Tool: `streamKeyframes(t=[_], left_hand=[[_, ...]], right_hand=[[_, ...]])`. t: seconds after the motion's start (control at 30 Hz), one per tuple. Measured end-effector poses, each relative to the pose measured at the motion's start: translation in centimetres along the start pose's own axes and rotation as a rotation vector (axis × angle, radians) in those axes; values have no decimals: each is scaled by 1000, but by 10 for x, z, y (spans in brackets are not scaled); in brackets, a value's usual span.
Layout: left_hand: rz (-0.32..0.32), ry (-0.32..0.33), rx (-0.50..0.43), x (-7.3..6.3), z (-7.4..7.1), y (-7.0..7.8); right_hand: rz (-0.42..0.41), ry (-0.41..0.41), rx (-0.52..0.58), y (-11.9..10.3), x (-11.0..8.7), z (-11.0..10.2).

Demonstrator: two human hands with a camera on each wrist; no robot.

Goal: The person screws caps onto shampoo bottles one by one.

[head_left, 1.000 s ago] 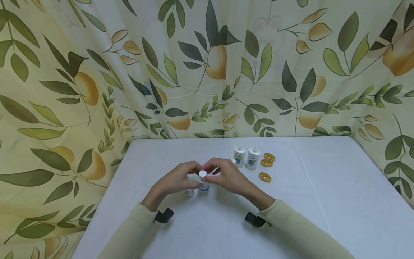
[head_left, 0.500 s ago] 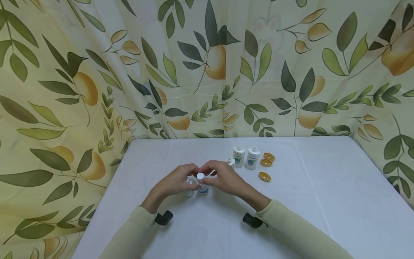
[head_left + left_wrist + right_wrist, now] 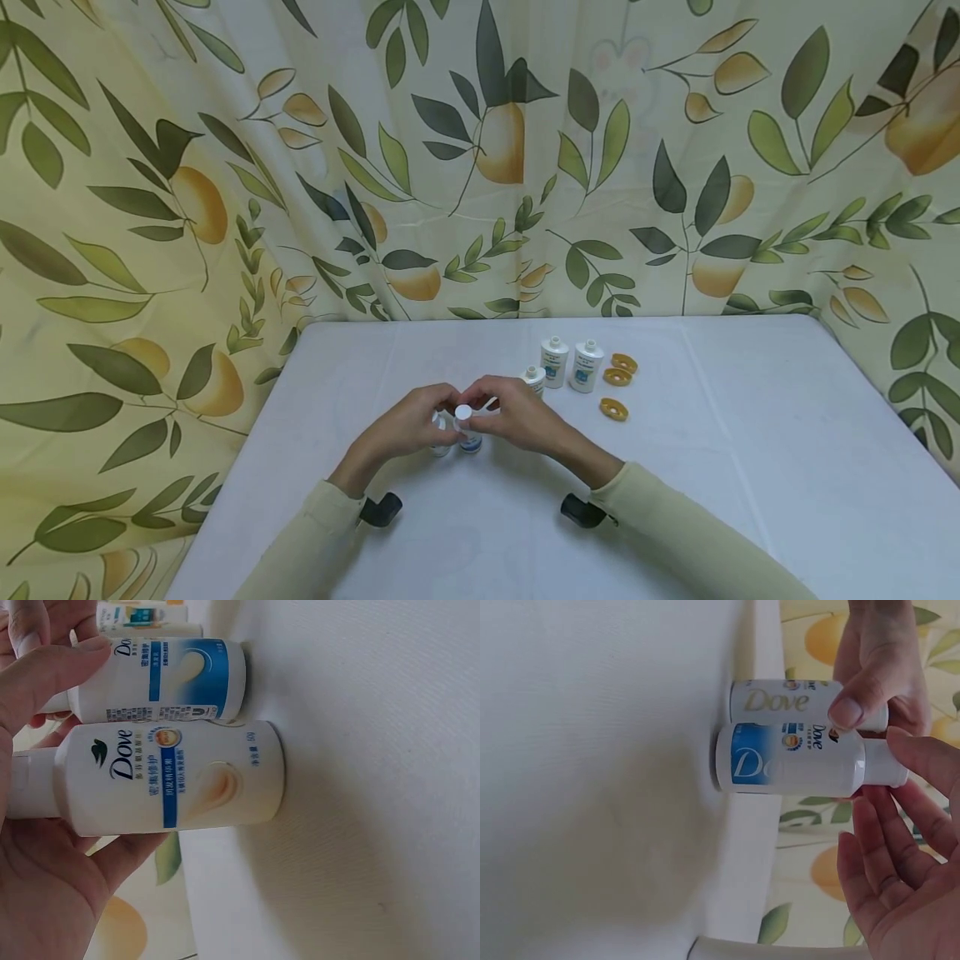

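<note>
Two small white Dove bottles stand upright side by side on the table. One, with a blue band (image 3: 202,675), has a white cap (image 3: 463,412), which my right hand (image 3: 521,411) pinches between thumb and fingers. My left hand (image 3: 405,423) holds this bottle near its shoulder, its thumb (image 3: 849,711) across the front. The other bottle, with a cream swirl (image 3: 206,787), sits in the hollow of my left hand, close beside the first. In the head view my left hand partly hides both bottles.
Behind my right hand stand a small white bottle (image 3: 534,379) and two taller white bottles, one at the left (image 3: 554,363) and one at the right (image 3: 587,368). Several yellow-brown rings (image 3: 613,409) lie beside them. A leaf-patterned curtain (image 3: 480,208) hangs behind the white table (image 3: 712,433).
Both hands have shifted slightly, the right one a little leftward, with the pinched cap moving along. The small white bottle behind the right hand shows more than before.
</note>
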State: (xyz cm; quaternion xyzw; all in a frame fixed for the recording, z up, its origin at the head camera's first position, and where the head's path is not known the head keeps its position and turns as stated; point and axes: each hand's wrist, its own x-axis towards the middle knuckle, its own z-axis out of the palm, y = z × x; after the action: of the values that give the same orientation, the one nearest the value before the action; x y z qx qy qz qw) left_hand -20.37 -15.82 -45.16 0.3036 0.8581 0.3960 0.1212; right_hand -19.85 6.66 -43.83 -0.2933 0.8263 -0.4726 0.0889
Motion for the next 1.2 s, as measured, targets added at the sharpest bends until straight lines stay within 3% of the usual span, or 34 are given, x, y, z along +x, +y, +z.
streamKeyframes(t=[0.37,0.77,1.0,1.2], left_hand=[[-22,1,-6,-1,0,-1],[-40,0,8,-1,0,2],[-71,-7,-17,1,0,3],[-79,6,10,3,-2,13]], right_hand=[[32,-15,16,2,0,0],[8,-42,-3,-1,-3,-6],[-18,-41,-54,-8,-9,-20],[-58,-31,-98,-9,-18,-38]])
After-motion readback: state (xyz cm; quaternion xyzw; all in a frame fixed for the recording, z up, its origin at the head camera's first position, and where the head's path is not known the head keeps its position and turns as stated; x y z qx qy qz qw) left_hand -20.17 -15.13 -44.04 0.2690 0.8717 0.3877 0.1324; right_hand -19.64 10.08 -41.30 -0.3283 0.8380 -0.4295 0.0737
